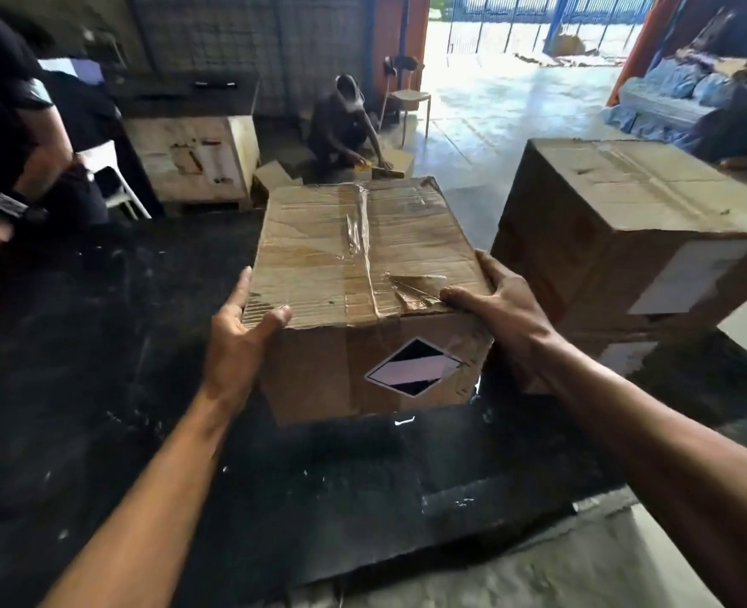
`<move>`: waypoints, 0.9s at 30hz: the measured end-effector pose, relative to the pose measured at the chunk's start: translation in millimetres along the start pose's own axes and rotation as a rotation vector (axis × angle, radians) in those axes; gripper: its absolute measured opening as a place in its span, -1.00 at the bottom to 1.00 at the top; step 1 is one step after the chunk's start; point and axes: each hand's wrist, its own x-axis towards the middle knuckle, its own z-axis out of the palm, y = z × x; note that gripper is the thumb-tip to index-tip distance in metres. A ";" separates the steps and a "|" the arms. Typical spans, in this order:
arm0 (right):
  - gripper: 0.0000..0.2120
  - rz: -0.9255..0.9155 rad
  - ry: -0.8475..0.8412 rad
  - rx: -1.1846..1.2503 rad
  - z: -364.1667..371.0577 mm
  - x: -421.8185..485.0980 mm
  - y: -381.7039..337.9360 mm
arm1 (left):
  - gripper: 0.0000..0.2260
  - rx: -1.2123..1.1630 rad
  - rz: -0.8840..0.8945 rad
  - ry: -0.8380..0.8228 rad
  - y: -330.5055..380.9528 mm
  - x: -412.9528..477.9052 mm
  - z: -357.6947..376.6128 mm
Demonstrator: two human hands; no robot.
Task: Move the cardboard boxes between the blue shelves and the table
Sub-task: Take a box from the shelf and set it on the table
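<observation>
The box (363,265) on the dark surface (100,344) is gripped at both near corners by spread fingers (485,274), and should be kept level when lifted.

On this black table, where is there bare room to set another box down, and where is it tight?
The black table is bare left of the held box, up to the bystander's arm, and bare in front, toward the near edge. It is tight on the right: the right hand sits in the narrow gap beside the second box. The left hand grips the open side.
</observation>
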 end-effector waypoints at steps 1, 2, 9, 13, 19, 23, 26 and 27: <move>-0.16 0.024 -0.014 0.005 5.8 3.2 10.5 | -0.07 0.020 -0.028 -0.002 -12.0 0.1 -0.4; -0.24 0.044 -0.024 0.004 11.6 6.2 20.9 | -0.08 0.038 -0.054 -0.002 -23.3 -0.4 -0.4; -0.39 0.110 -0.067 0.007 27.3 25.3 78.5 | -0.10 0.115 -0.162 -0.009 -71.1 -0.4 13.9; -0.31 0.149 -0.089 -0.006 16.1 33.9 110.2 | -0.11 0.156 -0.190 -0.008 -86.9 -0.1 38.1; 0.04 0.210 -0.203 -0.053 -15.2 56.2 144.4 | -0.17 0.264 -0.205 -0.045 -95.5 7.5 77.7; 0.10 0.239 -0.307 -0.141 -25.9 64.7 153.5 | -0.03 0.318 -0.254 -0.035 -109.4 3.6 92.2; 0.16 0.223 -0.356 -0.222 -31.2 67.8 155.5 | -0.01 0.339 -0.289 -0.047 -117.1 6.0 94.5; 0.18 0.219 -0.375 -0.238 -33.1 69.1 153.6 | -0.01 0.342 -0.294 -0.048 -119.4 8.9 93.5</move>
